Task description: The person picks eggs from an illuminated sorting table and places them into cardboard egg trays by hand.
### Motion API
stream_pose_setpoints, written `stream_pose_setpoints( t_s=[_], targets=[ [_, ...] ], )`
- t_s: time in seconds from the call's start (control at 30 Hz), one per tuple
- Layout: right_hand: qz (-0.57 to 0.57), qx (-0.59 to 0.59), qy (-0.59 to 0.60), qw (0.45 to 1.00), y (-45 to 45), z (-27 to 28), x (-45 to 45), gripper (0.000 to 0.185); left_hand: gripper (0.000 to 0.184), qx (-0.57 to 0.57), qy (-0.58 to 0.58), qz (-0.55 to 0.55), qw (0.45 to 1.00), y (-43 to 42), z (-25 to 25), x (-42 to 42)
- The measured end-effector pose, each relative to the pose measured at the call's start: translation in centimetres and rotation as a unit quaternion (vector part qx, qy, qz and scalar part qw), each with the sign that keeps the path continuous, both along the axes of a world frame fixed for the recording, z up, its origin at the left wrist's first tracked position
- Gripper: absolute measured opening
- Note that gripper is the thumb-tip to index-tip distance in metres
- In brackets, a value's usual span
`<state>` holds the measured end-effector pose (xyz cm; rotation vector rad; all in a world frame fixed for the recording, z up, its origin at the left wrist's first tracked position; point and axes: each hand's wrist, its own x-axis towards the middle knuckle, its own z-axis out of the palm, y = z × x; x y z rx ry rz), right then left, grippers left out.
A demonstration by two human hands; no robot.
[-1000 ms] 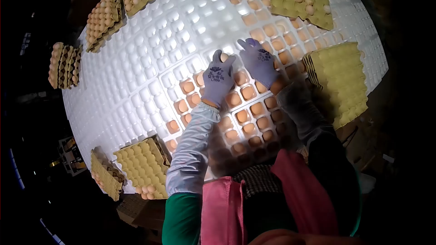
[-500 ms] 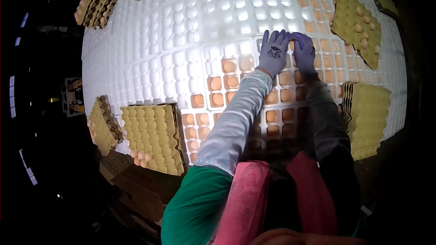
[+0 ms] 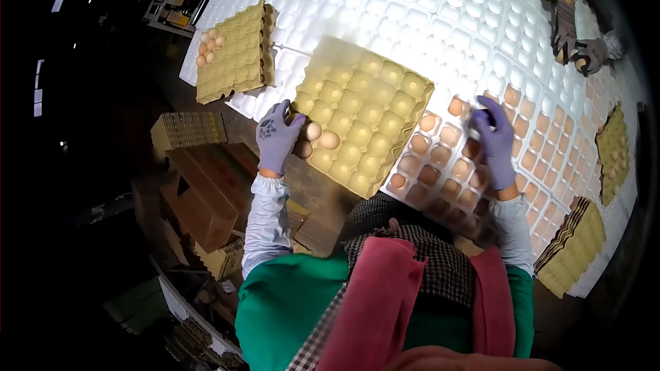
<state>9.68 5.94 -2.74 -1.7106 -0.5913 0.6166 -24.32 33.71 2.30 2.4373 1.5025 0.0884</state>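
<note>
- Left hand [image 3: 278, 136]: fingers curved, parted — beside three eggs [image 3: 328, 140] left near the paper tray's [image 3: 357, 124] eight o'clock edge.
- Right hand [image 3: 496, 143]: curled — cannot tell if gripping.
- Done: seated eggs [image 3: 449, 135], tray's four o'clock.

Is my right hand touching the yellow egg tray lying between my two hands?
Apart. The head view shows the right hand off to one side of the yellow egg tray, with eggs visible in the gap between them.

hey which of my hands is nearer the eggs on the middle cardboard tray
Left. The left hand is beside the eggs; the right hand is beyond the cardboard tray, over the white tray.
</note>
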Motion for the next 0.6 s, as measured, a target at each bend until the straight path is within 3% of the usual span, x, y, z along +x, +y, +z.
stream_pose_setpoints(
  t_s=[0.03,0.07,0.1,0.17,0.23,0.27,0.3,0.37,0.4,0.43,0.47,0.5,0.57,0.6],
  targets=[
    [0.126,-0.046,-0.041,0.990,3.5,1.1,-4.8,0.031,0.056,-0.070,-0.001,0.020,0.997,1.0,-2.2,-3.1],
    [0.215,0.040,-0.170,0.961,7.0,1.5,-9.3,0.034,0.055,-0.056,-0.024,-0.002,0.998,0.8,-2.5,-4.0],
    [0.290,-0.025,-0.164,0.943,9.6,1.3,-13.5,0.038,0.054,-0.042,-0.048,-0.023,0.998,0.4,-2.8,-4.3],
    [0.280,-0.008,-0.355,0.892,13.1,-1.8,-19.8,0.041,0.043,-0.002,-0.116,-0.055,0.992,0.0,-2.9,-4.5],
    [0.325,-0.108,-0.343,0.875,14.3,-0.9,-20.8,0.043,0.042,-0.114,-0.265,0.040,0.957,0.4,-4.4,-5.8],
    [0.346,-0.156,-0.336,0.862,15.1,-0.2,-20.7,0.044,0.042,-0.178,-0.378,0.102,0.903,0.8,-4.6,-7.0],
    [0.389,-0.215,-0.246,0.862,15.5,2.4,-19.3,0.045,0.041,-0.239,-0.480,0.162,0.828,0.9,-4.4,-8.1],
    [0.317,-0.164,-0.073,0.932,14.6,4.1,-17.9,0.045,0.038,-0.342,-0.667,0.193,0.634,2.1,-4.7,-11.4],
    [0.255,-0.040,0.115,0.959,14.9,3.9,-18.2,0.039,0.038,-0.354,-0.647,0.148,0.659,3.1,-4.7,-12.4],
    [0.245,-0.042,0.132,0.960,15.2,4.9,-18.1,0.031,0.039,-0.362,-0.624,0.103,0.685,4.0,-4.6,-13.0],
    [0.259,-0.019,0.166,0.951,16.1,4.2,-18.5,0.027,0.039,-0.310,-0.493,-0.035,0.812,4.8,-4.6,-13.1],
    [0.270,0.004,0.202,0.941,16.9,3.1,-19.1,0.023,0.041,-0.242,-0.330,-0.170,0.896,5.2,-2.9,-12.3],
    [0.348,-0.055,0.164,0.921,18.6,2.5,-21.1,0.022,0.035,-0.083,-0.081,-0.305,0.945,4.0,-0.3,-10.0],
    [0.295,-0.139,0.047,0.944,20.0,5.4,-23.5,0.026,0.037,-0.061,-0.036,-0.321,0.944,3.9,-1.2,-9.6]
  ],
)
